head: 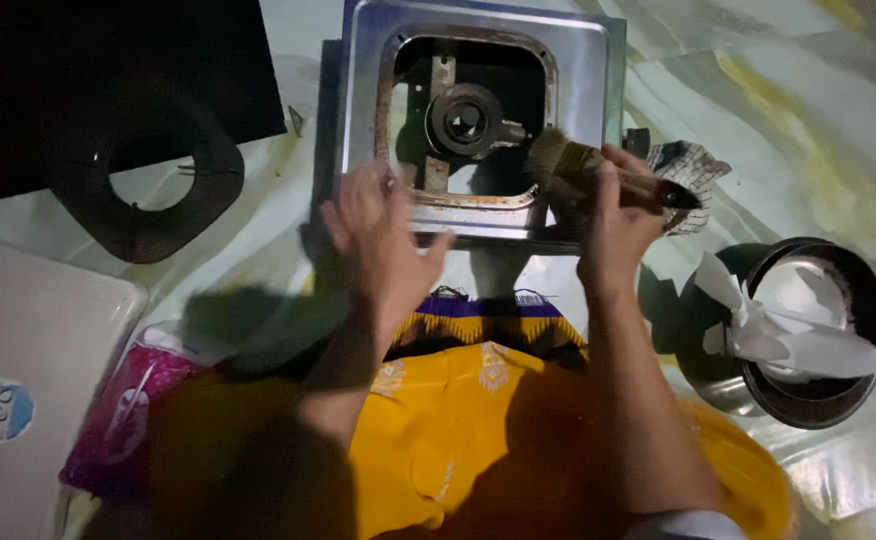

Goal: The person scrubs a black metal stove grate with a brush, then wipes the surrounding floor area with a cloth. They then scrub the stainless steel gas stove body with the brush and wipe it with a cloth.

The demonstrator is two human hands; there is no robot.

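- My right hand (613, 225) is closed around the handle of a paintbrush (598, 168), fingers wrapped tight on it, wrist bent so the brush lies across the near right corner of the stove top.
- The brush's pale bristles point left and sit at the right edge of the square opening, just beside the round burner base (466, 120) inside it.
- My left hand (378, 235) rests flat and open on the near left rim of the steel stove top (578, 70), fingers spread, holding nothing, the thumb stretched toward the front edge.
- The stove top lies on a pale plastic sheet (818, 110) on the floor, straight ahead of my knees, with rusty marks around its opening.
- A black ring-shaped burner part (148, 215) lies well to the left, beside a dark board (108, 60).
- On my right stands a dark pot (818, 340) with crumpled white tissue (788, 335) stuffed in it.
- A patterned rag (693, 165) lies just behind my right hand.
- My lap is covered by yellow cloth (438, 440) with a purple border.
- A pink packet (123, 420) and a white laptop (28, 350) are at my left.
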